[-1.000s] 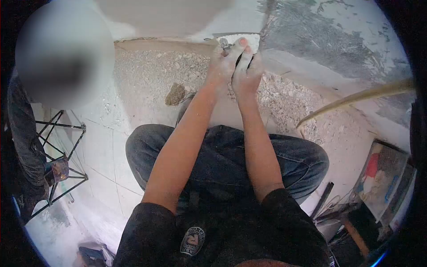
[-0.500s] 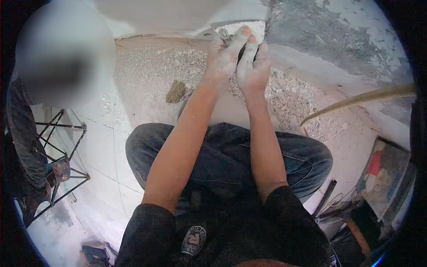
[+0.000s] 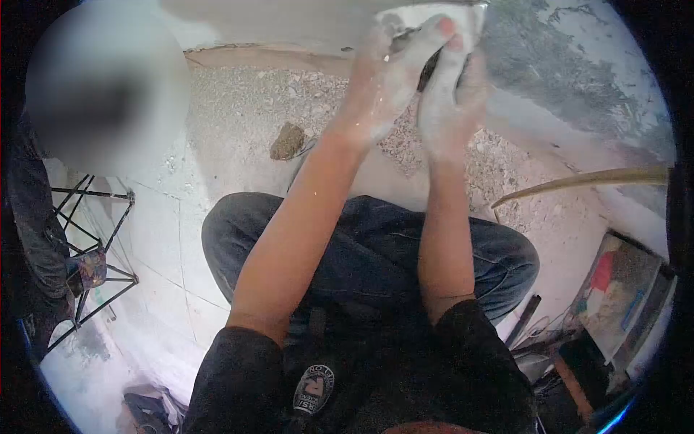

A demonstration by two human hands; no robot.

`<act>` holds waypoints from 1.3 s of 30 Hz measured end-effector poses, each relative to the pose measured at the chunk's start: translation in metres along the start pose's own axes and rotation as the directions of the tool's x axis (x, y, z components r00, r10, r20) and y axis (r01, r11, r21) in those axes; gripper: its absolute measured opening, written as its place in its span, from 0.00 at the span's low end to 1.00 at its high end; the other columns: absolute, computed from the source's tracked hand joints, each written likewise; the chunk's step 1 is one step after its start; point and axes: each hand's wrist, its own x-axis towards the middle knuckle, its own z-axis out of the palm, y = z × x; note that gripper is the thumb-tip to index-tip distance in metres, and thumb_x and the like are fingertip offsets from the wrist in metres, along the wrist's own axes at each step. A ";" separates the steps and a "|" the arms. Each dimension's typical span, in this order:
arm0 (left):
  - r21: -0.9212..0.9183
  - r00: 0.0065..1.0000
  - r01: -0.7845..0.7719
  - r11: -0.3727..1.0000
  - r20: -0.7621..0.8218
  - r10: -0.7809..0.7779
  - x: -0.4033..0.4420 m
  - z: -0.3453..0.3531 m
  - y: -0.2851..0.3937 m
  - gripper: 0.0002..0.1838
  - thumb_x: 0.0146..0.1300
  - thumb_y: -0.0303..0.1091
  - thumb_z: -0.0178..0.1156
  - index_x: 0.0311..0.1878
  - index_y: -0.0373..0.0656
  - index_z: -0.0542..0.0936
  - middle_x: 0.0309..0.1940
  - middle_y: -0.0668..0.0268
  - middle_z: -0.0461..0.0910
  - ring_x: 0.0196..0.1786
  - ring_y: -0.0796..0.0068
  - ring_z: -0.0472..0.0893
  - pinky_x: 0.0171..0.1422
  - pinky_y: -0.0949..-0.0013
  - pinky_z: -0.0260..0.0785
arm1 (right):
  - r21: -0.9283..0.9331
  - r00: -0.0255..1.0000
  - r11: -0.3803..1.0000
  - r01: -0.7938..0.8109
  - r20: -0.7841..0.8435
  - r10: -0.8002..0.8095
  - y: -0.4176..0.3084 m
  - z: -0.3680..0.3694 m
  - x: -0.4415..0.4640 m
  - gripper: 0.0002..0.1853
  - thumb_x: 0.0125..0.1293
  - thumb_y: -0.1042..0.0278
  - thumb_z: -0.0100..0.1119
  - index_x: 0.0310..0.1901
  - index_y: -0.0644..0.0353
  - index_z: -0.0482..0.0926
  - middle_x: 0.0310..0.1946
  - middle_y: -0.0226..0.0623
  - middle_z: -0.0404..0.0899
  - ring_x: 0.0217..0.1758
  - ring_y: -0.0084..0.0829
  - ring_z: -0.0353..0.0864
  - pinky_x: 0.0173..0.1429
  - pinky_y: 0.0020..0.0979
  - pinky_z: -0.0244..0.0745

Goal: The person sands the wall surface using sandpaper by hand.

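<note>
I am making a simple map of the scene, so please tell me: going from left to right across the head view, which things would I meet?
Black metal frame → brown lump → left hand → right hand → pale curved strip.

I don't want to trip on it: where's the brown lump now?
In the head view, the brown lump lies on the floor left of centre, beside the left forearm and just beyond the left knee.

Oval badge (image 3: 314,389) on black shirt (image 3: 426,372): large "R"; smaller surrounding lettering unclear.
</note>
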 end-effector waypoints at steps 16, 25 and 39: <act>-0.039 0.949 0.233 0.972 -0.209 -0.236 -0.002 -0.019 -0.043 0.14 0.65 0.45 0.64 0.43 0.44 0.80 0.37 0.72 0.80 0.38 0.83 0.78 0.42 0.76 0.72 | -0.030 0.995 0.996 0.090 -0.037 -0.091 0.056 0.008 -0.018 0.14 0.73 0.64 0.46 0.43 0.69 0.76 0.33 0.46 0.80 0.36 0.34 0.80 0.42 0.35 0.73; 0.079 0.994 0.069 0.994 -0.093 -0.062 0.001 -0.006 -0.022 0.14 0.64 0.44 0.64 0.41 0.42 0.80 0.35 0.71 0.79 0.37 0.83 0.77 0.42 0.76 0.71 | -0.082 0.999 0.996 0.020 -0.034 -0.022 0.023 0.003 -0.008 0.16 0.74 0.61 0.47 0.40 0.69 0.75 0.25 0.41 0.78 0.30 0.29 0.76 0.36 0.31 0.70; -0.036 0.941 0.256 0.966 -0.221 -0.258 -0.005 -0.018 -0.045 0.16 0.64 0.44 0.64 0.45 0.41 0.79 0.37 0.71 0.79 0.39 0.81 0.77 0.43 0.76 0.72 | -0.003 0.998 0.999 0.033 -0.057 -0.033 0.064 0.014 -0.023 0.16 0.74 0.63 0.45 0.47 0.68 0.75 0.37 0.47 0.80 0.41 0.36 0.80 0.46 0.36 0.73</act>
